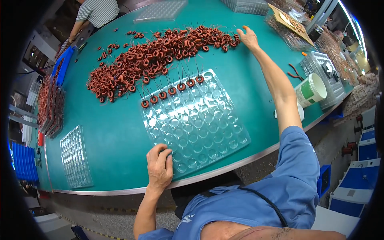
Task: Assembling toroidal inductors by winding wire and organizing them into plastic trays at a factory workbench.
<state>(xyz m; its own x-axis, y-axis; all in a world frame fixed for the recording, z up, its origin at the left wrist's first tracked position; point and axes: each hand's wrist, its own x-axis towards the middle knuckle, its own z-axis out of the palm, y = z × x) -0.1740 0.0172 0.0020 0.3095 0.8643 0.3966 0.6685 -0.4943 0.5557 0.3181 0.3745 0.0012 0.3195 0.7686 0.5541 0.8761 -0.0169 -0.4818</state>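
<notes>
Green table [120, 132]: tray [208, 132] with seven coils [172, 91].

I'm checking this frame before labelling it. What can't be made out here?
- Right hand, head view: fingertips at the coil pile; any grasp is too small to tell.
- Left hand: palm down, hiding the clear tray corner.
- Person at top: cut off by the edge.

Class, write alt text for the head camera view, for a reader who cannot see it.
A person's left hand rests on the near corner of a clear plastic blister tray on a green table, while the right hand reaches to a long pile of reddish-brown coil rings. Seven rings fill the tray's far row.
</notes>
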